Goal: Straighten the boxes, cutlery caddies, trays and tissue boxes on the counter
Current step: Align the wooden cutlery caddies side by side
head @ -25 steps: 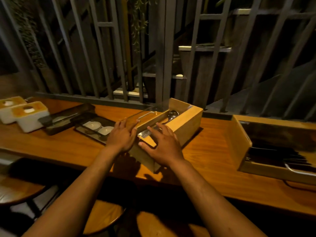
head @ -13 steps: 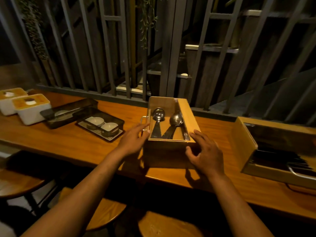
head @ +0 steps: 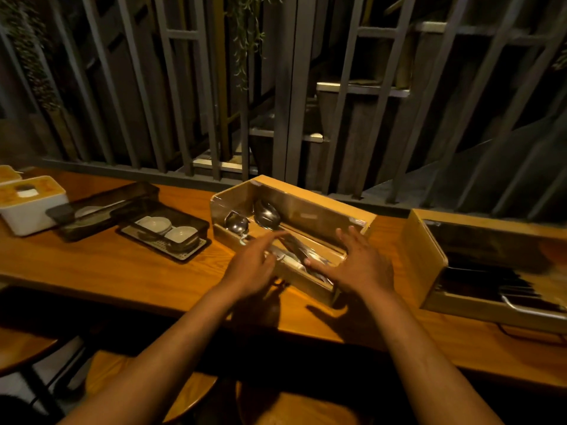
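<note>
A wooden cutlery caddy [head: 310,207] with spoons inside lies at an angle in the middle of the wooden counter [head: 122,271], its far end pointing left. My left hand [head: 254,265] is at its near left side, fingers stretched over the rim. My right hand [head: 359,265] is spread flat at the caddy's near right end, fingers straight. A second wooden box [head: 423,253] with dark cutlery stands to the right. Two dark trays [head: 101,207] [head: 184,253] lie to the left, the nearer one holding small white dishes. Two white tissue boxes [head: 30,207] stand at the far left.
Grey metal bars [head: 288,102] rise right behind the counter's far edge. Round wooden stools [head: 129,378] stand below the near edge. A cable [head: 521,332] runs on the counter under the right box.
The caddy has swung from pointing straight away to lying diagonally, far end to the left. Both hands moved over its near end and their fingers spread.
</note>
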{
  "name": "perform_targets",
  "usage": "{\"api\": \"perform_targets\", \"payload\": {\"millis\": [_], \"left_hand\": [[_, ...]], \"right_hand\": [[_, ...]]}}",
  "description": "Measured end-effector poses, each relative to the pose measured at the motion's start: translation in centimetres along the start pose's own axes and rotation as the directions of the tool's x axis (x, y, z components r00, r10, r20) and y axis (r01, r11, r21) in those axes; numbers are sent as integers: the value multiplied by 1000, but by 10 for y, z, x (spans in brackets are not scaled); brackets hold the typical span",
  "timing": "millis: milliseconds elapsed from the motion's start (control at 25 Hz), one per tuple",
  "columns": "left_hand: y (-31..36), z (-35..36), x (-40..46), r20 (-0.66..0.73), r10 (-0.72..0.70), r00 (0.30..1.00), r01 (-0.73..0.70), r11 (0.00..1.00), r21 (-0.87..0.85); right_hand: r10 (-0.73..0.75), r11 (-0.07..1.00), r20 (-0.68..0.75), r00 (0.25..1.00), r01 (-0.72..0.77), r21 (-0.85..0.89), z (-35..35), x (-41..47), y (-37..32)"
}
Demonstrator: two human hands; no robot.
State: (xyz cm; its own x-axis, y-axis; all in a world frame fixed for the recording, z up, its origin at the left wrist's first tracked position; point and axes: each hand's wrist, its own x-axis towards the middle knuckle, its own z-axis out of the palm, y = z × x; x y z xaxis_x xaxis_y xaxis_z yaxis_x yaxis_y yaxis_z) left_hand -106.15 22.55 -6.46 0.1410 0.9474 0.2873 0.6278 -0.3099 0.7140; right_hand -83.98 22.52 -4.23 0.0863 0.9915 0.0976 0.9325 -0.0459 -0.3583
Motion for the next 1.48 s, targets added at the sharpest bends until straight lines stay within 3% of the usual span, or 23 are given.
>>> {"api": "perform_targets", "payload": {"millis": [160, 280, 400, 520, 760, 1160, 1480], "left_hand": [[-21, -30, 57, -169, -39, 985, 93, 942, 322], [-48, -52, 87, -170, -264, 949, 307, 894, 326], [-64, -60, 93, -111, -378, 919, 393, 866, 309], [-59, -53, 93, -116, -352, 929, 369, 901, 228], [-35, -28, 79, -221, -350, 911, 403, 868, 289], [-2, 15, 66, -257, -330, 908, 410, 823, 392], [4, 35, 63, -281, -302, 911, 398, 822, 407]], "right_hand": [[-68, 996, -76, 995, 64, -55, -7, 5, 9], [-75, 995, -67, 995, 70, -69, -8, 8, 17], [-86, 989, -53, 995, 79, -125, -17, 19, 35], [-101, 984, -28, 995, 95, -150, -25, 28, 53], [-57, 970, -16, 998, 52, -238, -41, 29, 69], [68, 954, -243, 968, -134, -267, -29, 9, 99], [72, 961, -339, 938, -156, -228, -21, 8, 120]]}}
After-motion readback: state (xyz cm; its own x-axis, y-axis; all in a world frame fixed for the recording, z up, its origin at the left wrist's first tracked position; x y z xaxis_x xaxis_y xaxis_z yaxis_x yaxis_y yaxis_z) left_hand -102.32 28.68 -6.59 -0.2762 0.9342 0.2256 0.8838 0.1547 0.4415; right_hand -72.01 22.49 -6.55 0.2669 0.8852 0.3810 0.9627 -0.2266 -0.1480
